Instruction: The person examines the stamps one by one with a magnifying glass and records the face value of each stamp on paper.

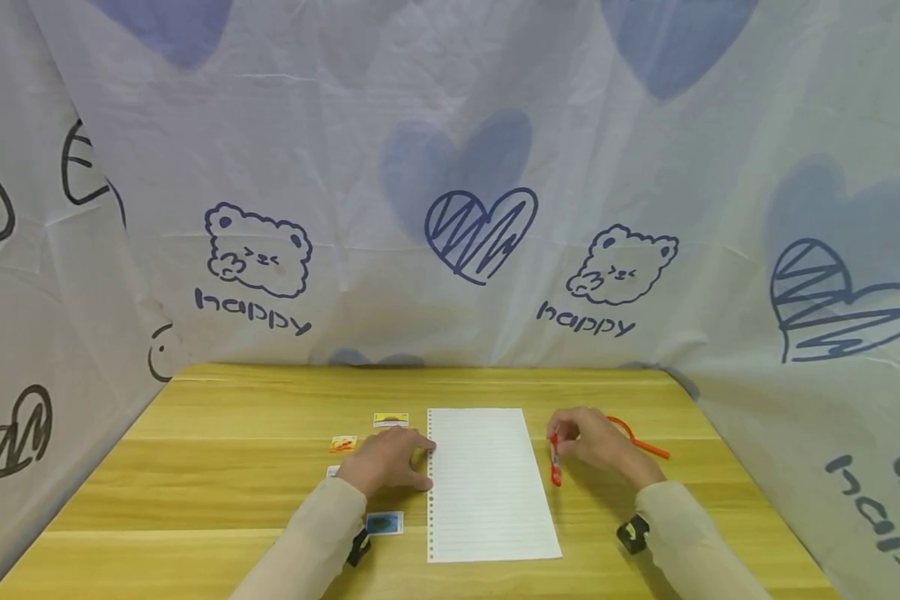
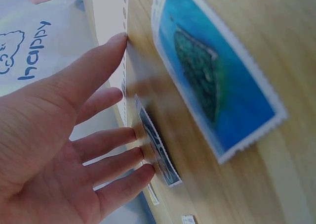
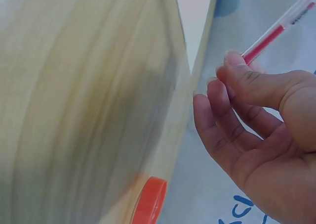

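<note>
Free room above the paper

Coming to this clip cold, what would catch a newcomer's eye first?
Probably the pale cloth hanging behind the wooden table, printed with hearts, cartoon bears and the word "happy". Next, the white lined sheet on the table, with the left hand at its hole-punched edge. To the sheet's right in the head view, the right hand pinches a red pen.

My white lined paper, holed along its left edge, lies flat on the worktop, and just right of it I pinch a clear-barrelled red pen in my right hand.
</note>
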Demonstrator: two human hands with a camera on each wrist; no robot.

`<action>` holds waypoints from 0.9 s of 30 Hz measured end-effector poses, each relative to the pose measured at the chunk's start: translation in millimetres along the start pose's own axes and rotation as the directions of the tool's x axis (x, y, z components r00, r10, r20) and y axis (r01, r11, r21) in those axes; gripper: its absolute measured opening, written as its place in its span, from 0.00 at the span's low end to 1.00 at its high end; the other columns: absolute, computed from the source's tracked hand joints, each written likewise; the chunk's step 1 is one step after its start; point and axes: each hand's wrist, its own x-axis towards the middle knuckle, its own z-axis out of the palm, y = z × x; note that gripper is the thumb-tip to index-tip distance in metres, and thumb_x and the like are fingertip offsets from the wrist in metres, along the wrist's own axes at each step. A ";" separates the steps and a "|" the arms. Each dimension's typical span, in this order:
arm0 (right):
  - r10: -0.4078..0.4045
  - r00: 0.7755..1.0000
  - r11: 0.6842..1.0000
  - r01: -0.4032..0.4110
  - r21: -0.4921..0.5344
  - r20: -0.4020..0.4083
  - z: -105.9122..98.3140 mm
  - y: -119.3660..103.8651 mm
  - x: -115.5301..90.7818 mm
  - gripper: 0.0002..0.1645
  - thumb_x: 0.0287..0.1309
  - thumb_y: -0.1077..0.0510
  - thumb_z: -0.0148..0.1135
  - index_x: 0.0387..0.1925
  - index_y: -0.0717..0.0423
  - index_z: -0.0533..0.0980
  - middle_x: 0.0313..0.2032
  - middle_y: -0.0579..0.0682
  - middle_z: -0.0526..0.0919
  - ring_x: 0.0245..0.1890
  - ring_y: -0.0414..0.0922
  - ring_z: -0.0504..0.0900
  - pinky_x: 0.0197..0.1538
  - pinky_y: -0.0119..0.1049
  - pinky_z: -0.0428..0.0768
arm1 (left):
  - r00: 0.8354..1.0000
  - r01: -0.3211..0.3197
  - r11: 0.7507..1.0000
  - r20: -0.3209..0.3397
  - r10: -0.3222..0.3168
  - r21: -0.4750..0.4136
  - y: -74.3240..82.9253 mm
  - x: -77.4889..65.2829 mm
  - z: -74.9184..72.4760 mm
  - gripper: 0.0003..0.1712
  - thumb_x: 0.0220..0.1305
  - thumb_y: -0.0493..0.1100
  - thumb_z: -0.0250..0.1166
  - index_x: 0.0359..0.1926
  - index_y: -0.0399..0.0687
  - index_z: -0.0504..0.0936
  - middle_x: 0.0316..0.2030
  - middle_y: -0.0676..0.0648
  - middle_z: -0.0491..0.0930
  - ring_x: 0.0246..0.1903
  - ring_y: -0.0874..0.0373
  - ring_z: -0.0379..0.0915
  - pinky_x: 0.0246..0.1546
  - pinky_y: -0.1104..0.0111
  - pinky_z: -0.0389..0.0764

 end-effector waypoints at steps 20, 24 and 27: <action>0.024 1.000 0.981 -0.022 0.192 -0.007 8.4 -21.0 16.7 0.06 0.69 0.65 0.63 0.42 0.66 0.79 0.32 0.57 0.88 0.30 0.41 0.82 0.34 0.29 0.83 | 0.999 -0.029 1.000 -0.019 0.029 0.000 -1.9 0.9 1.7 0.34 0.53 0.52 0.81 0.61 0.51 0.85 0.63 0.45 0.82 0.64 0.43 0.76 0.65 0.46 0.76; 0.064 0.998 0.948 -0.059 0.313 -0.004 13.9 -28.9 21.8 0.09 0.71 0.64 0.61 0.43 0.70 0.76 0.33 0.62 0.88 0.31 0.48 0.86 0.37 0.40 0.88 | 0.999 -0.028 1.000 -0.021 0.028 -0.001 -1.2 0.1 1.1 0.34 0.53 0.52 0.81 0.61 0.50 0.84 0.63 0.44 0.82 0.65 0.42 0.75 0.65 0.46 0.76; 0.119 0.993 0.916 -0.108 0.386 -0.007 19.7 -33.9 26.0 0.10 0.70 0.64 0.61 0.44 0.71 0.75 0.33 0.63 0.89 0.31 0.52 0.87 0.39 0.48 0.89 | 0.999 -0.025 1.000 -0.020 0.025 -0.005 -1.2 0.1 0.9 0.34 0.53 0.51 0.81 0.61 0.50 0.84 0.63 0.44 0.82 0.65 0.42 0.75 0.65 0.45 0.76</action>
